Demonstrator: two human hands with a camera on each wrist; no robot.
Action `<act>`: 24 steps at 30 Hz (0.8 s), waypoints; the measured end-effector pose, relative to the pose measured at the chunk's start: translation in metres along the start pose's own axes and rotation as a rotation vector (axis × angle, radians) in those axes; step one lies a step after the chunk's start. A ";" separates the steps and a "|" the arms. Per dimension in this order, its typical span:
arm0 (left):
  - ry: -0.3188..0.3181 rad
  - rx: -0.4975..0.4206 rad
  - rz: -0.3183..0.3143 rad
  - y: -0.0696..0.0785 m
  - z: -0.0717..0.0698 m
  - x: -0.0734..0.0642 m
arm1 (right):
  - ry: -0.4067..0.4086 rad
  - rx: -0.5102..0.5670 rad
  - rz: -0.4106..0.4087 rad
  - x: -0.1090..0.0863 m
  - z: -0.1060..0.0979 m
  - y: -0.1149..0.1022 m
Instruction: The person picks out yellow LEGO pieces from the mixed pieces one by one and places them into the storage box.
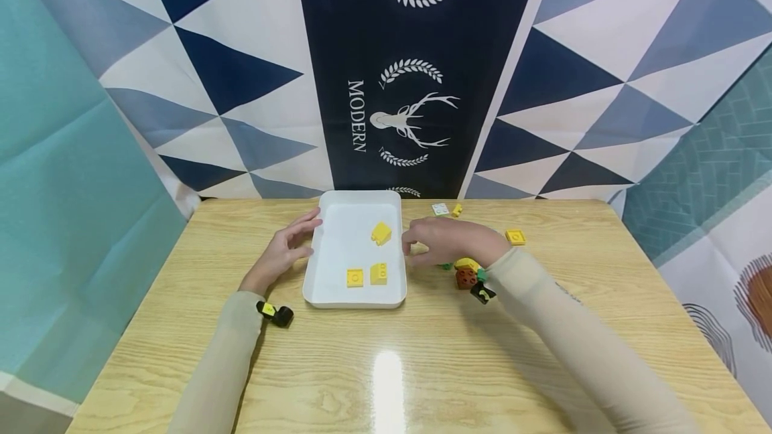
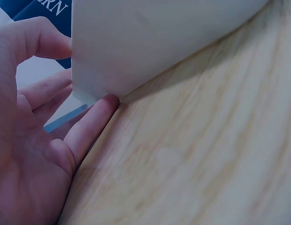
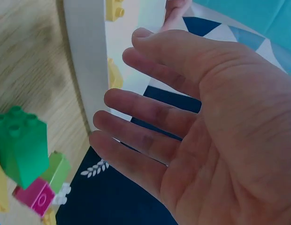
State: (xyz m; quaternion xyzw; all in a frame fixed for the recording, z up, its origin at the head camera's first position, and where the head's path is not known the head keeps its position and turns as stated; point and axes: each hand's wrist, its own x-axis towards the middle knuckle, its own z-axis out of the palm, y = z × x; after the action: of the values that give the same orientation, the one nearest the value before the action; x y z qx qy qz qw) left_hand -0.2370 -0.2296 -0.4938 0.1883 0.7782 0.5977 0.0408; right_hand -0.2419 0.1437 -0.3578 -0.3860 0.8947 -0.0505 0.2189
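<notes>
the tray (image 1: 336,246) sits on the tabletop (image 1: 313,367) with yellow blocks (image 1: 378,274) inside. the left hand (image 1: 283,250) touches its side, fingers loose; the right hand (image 1: 443,238), loose and holding nothing, is by the other side. a hard shove could make the blocks slide.

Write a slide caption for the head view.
Left hand touching a white tray of yellow blocks, right hand by its other side, more blocks lying on the wooden table.

Tray (image 1: 344,240) looks like smooth plastic, bricks (image 3: 24,154) too; worktop (image 1: 319,370) is kinda glossy wood, sleeves (image 1: 214,367) just matt cloth.
</notes>
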 end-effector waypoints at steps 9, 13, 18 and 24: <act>-0.006 -0.009 0.000 -0.001 0.000 0.000 | 0.023 -0.010 0.015 -0.018 0.002 0.018; -0.007 -0.018 0.007 -0.001 0.000 0.000 | 0.020 -0.005 0.034 -0.025 0.004 0.027; -0.005 -0.015 0.002 0.000 0.000 -0.001 | 0.029 0.002 0.034 -0.033 0.006 0.038; -0.009 -0.020 0.010 0.001 0.000 -0.001 | 0.034 0.003 0.029 -0.044 0.005 0.046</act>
State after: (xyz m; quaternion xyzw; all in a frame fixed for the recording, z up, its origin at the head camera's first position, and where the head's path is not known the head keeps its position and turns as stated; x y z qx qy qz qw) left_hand -0.2362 -0.2294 -0.4934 0.1944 0.7712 0.6046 0.0429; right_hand -0.2440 0.2073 -0.3589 -0.3716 0.9038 -0.0554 0.2049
